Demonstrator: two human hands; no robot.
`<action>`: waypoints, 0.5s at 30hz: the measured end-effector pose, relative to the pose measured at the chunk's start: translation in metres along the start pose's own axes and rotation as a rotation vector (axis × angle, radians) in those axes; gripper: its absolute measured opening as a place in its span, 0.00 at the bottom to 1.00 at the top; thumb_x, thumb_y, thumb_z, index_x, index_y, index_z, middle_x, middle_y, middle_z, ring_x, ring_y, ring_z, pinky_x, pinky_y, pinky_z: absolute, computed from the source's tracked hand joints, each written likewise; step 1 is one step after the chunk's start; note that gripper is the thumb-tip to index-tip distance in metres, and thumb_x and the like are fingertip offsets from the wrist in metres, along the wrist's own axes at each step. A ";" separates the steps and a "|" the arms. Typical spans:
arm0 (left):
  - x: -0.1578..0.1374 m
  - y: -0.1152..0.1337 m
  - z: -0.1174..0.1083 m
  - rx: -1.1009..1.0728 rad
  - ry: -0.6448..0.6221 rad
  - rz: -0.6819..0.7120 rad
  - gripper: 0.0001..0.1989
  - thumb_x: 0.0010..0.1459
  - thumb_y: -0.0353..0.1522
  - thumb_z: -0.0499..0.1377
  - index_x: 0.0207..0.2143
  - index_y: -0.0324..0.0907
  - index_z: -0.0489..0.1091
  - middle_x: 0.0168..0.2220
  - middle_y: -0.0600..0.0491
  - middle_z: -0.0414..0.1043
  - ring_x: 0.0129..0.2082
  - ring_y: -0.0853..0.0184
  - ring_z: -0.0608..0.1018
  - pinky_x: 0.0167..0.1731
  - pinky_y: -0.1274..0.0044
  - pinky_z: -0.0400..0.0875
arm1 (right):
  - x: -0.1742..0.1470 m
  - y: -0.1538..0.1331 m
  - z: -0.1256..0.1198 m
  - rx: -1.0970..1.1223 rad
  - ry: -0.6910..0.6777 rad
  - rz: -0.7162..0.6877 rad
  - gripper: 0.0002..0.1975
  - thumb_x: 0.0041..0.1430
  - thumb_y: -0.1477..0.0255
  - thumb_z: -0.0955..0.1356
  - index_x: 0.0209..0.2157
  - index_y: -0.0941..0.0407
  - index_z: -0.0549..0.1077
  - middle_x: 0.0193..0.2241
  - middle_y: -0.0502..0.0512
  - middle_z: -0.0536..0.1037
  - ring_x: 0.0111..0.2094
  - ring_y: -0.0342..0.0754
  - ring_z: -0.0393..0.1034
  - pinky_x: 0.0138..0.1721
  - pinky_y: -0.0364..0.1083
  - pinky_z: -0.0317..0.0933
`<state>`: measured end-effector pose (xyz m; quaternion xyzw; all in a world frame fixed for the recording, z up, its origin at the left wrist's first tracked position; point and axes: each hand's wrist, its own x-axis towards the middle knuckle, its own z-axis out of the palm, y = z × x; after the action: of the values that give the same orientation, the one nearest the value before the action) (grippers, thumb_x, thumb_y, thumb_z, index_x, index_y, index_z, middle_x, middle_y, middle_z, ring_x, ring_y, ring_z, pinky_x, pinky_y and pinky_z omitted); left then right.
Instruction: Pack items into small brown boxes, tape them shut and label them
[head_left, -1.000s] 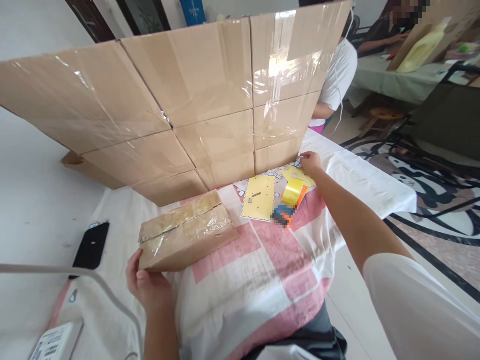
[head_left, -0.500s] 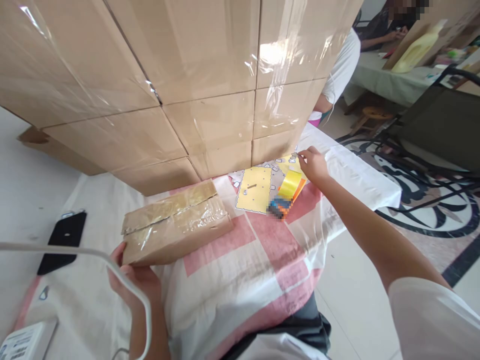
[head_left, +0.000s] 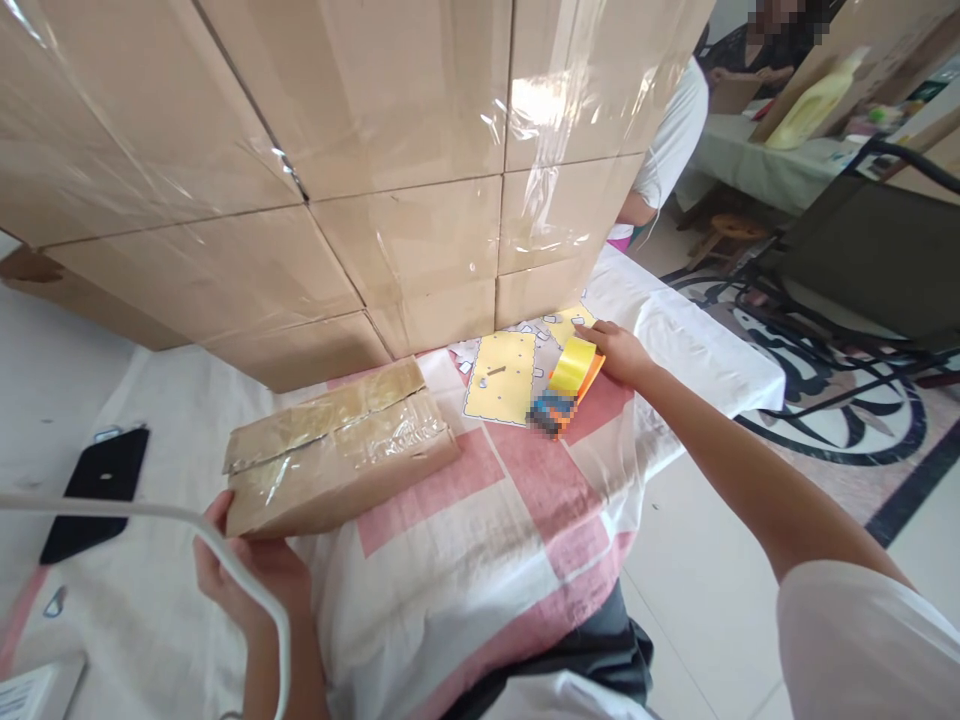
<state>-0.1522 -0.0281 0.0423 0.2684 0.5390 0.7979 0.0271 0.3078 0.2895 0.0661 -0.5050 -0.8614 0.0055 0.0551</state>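
A flat, taped cardboard box [head_left: 337, 450] lies on the tablecloth, its left end gripped in my left hand [head_left: 251, 570]. Some of that hand's fingers are hidden behind the box and a white cable. My right hand [head_left: 619, 352] reaches over the far side of the table, fingers stretched out at the top edge of a yellow tape roll [head_left: 574, 366]. An orange piece [head_left: 592, 385] shows beside the roll, partly blurred out. Whether the fingertips touch the roll I cannot tell. A yellow printed sheet [head_left: 501, 380] with a small brown strip on it lies to the left.
A wall of taped cartons [head_left: 412, 240] rises behind the table. The white cable [head_left: 247, 570] arches across the lower left, near a black phone-like slab [head_left: 97, 490]. On the right stand a dark chair [head_left: 855, 240] and a stool [head_left: 727, 230]; other people sit beyond.
My right hand has come down from the small grey piece at the far sheet to the tape roll's upper edge. The left hand stays on the box. The view has shifted slightly.
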 end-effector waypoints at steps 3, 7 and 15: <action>0.000 0.006 0.007 0.004 0.017 0.001 0.29 0.44 0.51 0.71 0.44 0.45 0.77 0.45 0.51 0.74 0.57 0.51 0.75 0.70 0.53 0.57 | -0.003 0.004 -0.001 0.125 0.087 0.025 0.24 0.64 0.69 0.65 0.60 0.59 0.77 0.50 0.67 0.80 0.52 0.61 0.72 0.51 0.53 0.67; 0.001 0.008 0.013 0.039 0.029 0.034 0.33 0.40 0.57 0.72 0.42 0.45 0.77 0.44 0.50 0.74 0.59 0.46 0.75 0.70 0.48 0.55 | 0.005 0.021 -0.004 0.245 0.273 0.191 0.20 0.65 0.71 0.61 0.49 0.56 0.82 0.51 0.64 0.78 0.55 0.60 0.71 0.54 0.54 0.67; 0.002 0.003 0.007 0.057 0.018 0.029 0.35 0.43 0.60 0.71 0.47 0.48 0.78 0.51 0.51 0.74 0.66 0.46 0.69 0.73 0.52 0.50 | 0.042 0.034 0.009 0.364 0.091 0.321 0.10 0.53 0.68 0.72 0.37 0.55 0.81 0.48 0.64 0.74 0.53 0.63 0.66 0.60 0.59 0.61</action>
<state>-0.1499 -0.0227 0.0476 0.2694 0.5578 0.7850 0.0031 0.3161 0.3427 0.0585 -0.6168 -0.7516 0.1463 0.1823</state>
